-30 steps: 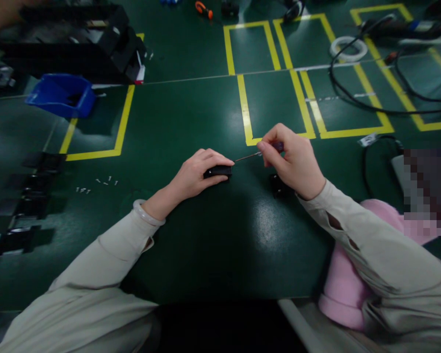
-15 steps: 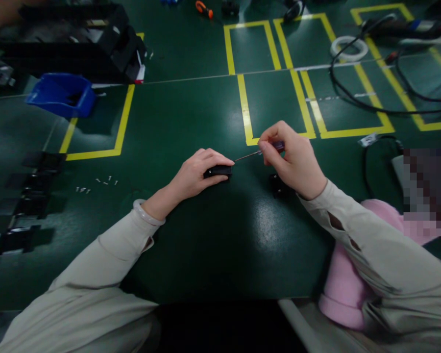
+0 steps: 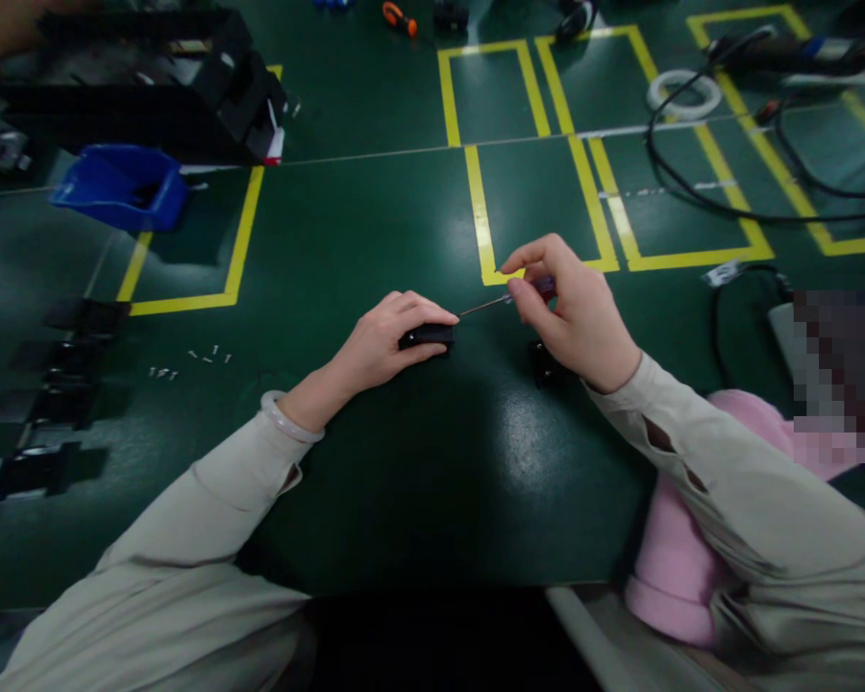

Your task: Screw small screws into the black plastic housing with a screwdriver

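Observation:
My left hand [image 3: 396,336] is closed round a small black block-shaped part [image 3: 429,334] on the green table, thumb on its near side and fingers on its far side. A screwdriver [image 3: 486,306] lies nearly level in my right hand [image 3: 566,308], its thin shaft pointing left. Its tip meets the right end of the black part, close to my left fingertips; a screw there is too small to make out. The index finger of my right hand is lifted off the handle. Below that hand sits another small black piece [image 3: 544,363], partly covered by it.
Several small screws [image 3: 164,372] lie loose on the left, near a row of black parts [image 3: 64,394]. Beyond them stand a blue bin [image 3: 122,183] and a black rack [image 3: 216,86]. Black cable [image 3: 699,197] and a white ring [image 3: 684,96] occupy the far right. Yellow tape marks the table.
My right index finger has lifted away from the thumb and screwdriver handle. The left hand and the black part have stayed in place.

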Available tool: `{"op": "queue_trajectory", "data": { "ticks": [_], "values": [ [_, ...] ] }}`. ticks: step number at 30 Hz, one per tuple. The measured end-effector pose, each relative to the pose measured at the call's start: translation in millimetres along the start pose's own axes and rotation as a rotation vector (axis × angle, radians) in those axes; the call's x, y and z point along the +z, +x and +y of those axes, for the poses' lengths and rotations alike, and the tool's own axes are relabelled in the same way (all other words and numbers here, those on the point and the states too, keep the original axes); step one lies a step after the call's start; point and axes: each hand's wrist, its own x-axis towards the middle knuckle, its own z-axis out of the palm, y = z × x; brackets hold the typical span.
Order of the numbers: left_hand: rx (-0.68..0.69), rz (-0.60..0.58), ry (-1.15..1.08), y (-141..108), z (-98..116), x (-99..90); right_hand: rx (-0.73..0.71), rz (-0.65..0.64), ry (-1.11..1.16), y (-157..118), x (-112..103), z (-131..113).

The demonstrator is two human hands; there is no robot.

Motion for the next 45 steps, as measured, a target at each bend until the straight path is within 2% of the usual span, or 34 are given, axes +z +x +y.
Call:
{"op": "queue_trajectory", "data": {
  "ticks": [11, 33, 45],
  "values": [
    [0.000, -0.004, -0.003, 0.0, 0.3, -0.4, 0.035, -0.027, 0.025, 1.4, -1.3, 1.2],
    [0.022, 0.011, 0.004, -0.2, -1.1, 0.9, -0.035, 0.027, 0.008, 0.2, 0.5, 4.4],
    [0.040, 0.023, 0.007, -0.2, -1.1, 1.1, -0.025, 0.014, 0.058, 0.6, 1.7, 4.5]
  ]
}}
